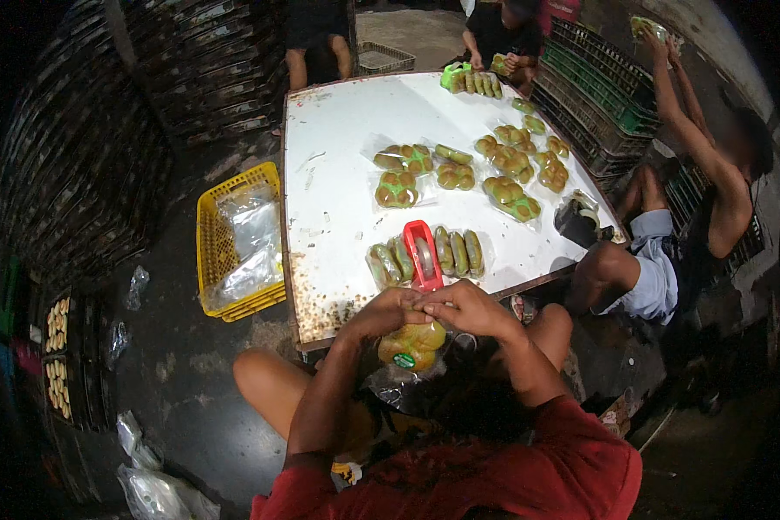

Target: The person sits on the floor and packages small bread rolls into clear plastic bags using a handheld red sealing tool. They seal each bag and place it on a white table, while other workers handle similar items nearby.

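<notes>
My left hand [389, 312] and my right hand [469, 308] meet at the table's near edge, fingers pinching the neck of a clear plastic bag. Below them hangs the bagged cluster of round, golden-green buns [413, 346], which bears a small green label. Just beyond my fingers stands a red tape dispenser [422, 255] with a roll of tape in it. Bagged long green-brown buns [459, 252] lie on both sides of the dispenser. Farther off on the white table [325, 162] are several bagged bun clusters [398, 188].
A yellow crate [207, 260] with clear bags stands left of the table. A black tape dispenser [575, 220] sits at the right edge. One person [702, 169] at the right raises a bag; another [504, 39] handles buns at the far end. Stacked crates [598, 97] stand behind.
</notes>
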A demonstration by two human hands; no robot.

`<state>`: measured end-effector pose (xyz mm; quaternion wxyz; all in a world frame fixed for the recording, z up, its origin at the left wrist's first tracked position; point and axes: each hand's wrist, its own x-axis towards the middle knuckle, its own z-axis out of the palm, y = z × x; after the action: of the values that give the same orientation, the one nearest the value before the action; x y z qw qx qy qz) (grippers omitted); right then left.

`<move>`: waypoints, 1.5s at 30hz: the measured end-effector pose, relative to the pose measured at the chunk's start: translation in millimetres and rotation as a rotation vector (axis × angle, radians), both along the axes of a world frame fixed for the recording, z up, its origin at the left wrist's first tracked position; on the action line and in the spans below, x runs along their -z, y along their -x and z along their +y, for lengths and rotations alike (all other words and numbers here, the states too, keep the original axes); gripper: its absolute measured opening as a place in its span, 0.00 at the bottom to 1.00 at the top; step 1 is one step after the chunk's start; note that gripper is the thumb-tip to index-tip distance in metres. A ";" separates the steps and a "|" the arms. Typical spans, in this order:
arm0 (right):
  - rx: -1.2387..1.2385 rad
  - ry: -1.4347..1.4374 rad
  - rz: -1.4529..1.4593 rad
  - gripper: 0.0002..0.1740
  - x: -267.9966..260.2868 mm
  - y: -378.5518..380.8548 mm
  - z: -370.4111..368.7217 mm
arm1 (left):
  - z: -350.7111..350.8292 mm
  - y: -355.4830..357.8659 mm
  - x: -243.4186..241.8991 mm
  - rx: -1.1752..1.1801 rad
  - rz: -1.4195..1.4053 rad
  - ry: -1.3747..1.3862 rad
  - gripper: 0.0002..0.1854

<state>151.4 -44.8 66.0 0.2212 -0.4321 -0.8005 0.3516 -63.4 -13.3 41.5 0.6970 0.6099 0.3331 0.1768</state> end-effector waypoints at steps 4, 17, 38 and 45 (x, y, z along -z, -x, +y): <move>-0.077 0.251 0.069 0.27 -6.6 -14.8 6.5 | 1.5 5.0 1.5 0.046 -0.041 -0.166 0.14; 0.561 0.238 0.679 0.17 74.6 34.5 34.3 | 0.0 13.8 -5.6 -0.466 -0.183 -0.011 0.20; 0.529 0.286 0.819 0.13 84.9 38.4 20.8 | 23.7 -8.1 27.5 -0.648 -0.552 0.199 0.12; 0.614 0.216 0.830 0.08 89.4 33.1 26.9 | 21.2 -8.2 36.7 -0.496 -0.018 -0.341 0.14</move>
<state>118.3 -17.8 -23.4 0.5666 -0.4915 -0.4411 0.4927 -55.2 7.9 4.8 0.5231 0.6166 0.4314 0.4002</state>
